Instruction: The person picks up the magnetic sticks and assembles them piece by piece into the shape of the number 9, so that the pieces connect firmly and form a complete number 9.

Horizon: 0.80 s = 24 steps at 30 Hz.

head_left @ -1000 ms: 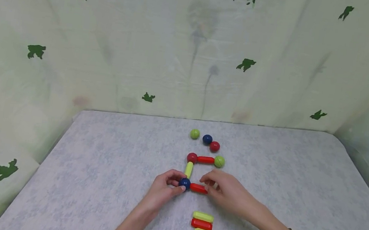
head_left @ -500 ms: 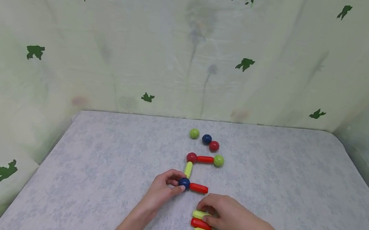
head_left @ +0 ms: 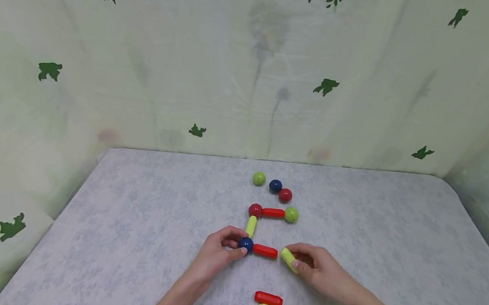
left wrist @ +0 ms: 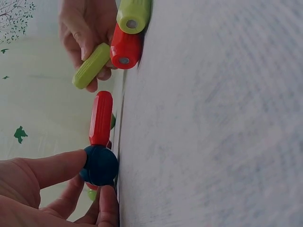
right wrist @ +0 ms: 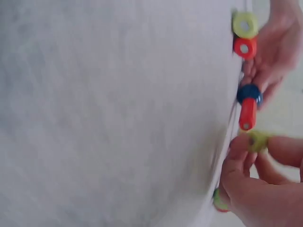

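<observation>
That lime rod (head_left: 288, 258) is probably light, stiff and a bit slick, so I'd grip it mid-length. Looks grooved, and it's tilted just beside the free end of the red rod (head_left: 265, 251). Your right hand (head_left: 321, 272) has it pinched; your left hand (head_left: 216, 254) pinches the blue ball (head_left: 246, 245).

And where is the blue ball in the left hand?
In the head view, the blue ball is below centre, slightly right, pinched by the left hand, with a red stick at its right.
</observation>
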Motion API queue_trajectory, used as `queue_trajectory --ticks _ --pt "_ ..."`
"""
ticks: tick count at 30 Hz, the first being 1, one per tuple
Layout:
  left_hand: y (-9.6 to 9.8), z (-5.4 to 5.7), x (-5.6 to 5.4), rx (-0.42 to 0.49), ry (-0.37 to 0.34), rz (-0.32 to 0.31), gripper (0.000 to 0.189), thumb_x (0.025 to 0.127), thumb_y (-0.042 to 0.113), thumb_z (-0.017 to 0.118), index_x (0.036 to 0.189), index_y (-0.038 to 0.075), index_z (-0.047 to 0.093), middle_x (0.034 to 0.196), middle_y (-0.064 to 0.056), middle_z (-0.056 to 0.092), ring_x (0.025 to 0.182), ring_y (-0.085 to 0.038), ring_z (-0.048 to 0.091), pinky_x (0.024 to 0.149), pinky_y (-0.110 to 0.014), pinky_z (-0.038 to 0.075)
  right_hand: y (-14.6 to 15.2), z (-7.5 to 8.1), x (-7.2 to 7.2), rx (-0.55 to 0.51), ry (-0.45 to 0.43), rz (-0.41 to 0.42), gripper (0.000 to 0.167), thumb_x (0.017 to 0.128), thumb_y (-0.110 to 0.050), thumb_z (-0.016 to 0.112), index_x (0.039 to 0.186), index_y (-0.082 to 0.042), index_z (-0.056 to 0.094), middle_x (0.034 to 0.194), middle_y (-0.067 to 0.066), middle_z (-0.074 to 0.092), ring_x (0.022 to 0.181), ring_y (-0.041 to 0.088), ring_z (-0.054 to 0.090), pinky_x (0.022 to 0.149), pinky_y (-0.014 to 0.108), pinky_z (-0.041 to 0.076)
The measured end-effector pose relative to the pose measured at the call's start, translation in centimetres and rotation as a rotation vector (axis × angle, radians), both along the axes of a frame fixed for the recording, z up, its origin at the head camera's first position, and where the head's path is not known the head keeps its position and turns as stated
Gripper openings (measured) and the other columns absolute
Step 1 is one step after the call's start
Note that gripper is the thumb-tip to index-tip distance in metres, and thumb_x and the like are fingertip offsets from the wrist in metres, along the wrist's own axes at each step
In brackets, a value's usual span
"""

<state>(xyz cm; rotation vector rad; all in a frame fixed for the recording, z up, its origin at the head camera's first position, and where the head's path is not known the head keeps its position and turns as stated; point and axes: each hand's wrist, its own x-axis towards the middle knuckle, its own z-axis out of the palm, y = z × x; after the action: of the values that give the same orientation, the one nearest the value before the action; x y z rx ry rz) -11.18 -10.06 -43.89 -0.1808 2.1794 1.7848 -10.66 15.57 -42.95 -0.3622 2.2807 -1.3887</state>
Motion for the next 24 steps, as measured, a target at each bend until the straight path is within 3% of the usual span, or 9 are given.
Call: queue_trajectory --ticks 4,8,16,24 --pt "0.0 0.1 0.0 -0.003 0.001 -0.001 0.031 0.088 0.001 0.069 0.117 0.008 0.065 0.104 -0.01 0.058 0.096 -0.025 0.049 0.074 -0.03 0.046 0.5 -0.1 -1.3 -0.069 -0.06 -0.172 0.036 0.099 -0.009 0.056 0.133 0.006 0.053 0.114 0.01 0.063 0.09 0.022 0.058 0.078 0.034 0.052" --pt "0.0 0.1 0.1 -0.006 0.003 0.0 0.031 0.087 0.001 0.069 0.118 0.008 0.065 0.104 -0.01 0.058 0.096 -0.025 0.049 0.074 -0.03 0.045 0.4 -0.1 -2.6 -0.089 -0.095 -0.267 0.038 0.099 -0.012 0.057 0.131 0.008 0.053 0.108 0.01 0.067 0.085 0.021 0.061 0.077 0.032 0.052" --pt "0.0 0.1 0.1 0.003 0.004 -0.003 0.031 0.088 0.001 0.068 0.118 0.008 0.065 0.104 -0.01 0.057 0.096 -0.025 0.049 0.074 -0.03 0.046 -0.3 -0.4 -4.5 -0.022 -0.11 -0.346 0.041 0.097 -0.019 0.062 0.128 0.008 0.058 0.101 0.011 0.069 0.074 0.019 0.063 0.075 0.029 0.053" --pt "0.0 0.2 0.1 0.002 0.006 -0.007 0.03 0.088 0.002 0.068 0.118 0.008 0.065 0.104 -0.01 0.057 0.097 -0.025 0.049 0.075 -0.03 0.046 0.4 -0.4 -4.6 -0.026 -0.106 -0.343 0.041 0.097 -0.021 0.062 0.129 0.004 0.058 0.103 0.01 0.067 0.08 0.021 0.064 0.076 0.031 0.054"
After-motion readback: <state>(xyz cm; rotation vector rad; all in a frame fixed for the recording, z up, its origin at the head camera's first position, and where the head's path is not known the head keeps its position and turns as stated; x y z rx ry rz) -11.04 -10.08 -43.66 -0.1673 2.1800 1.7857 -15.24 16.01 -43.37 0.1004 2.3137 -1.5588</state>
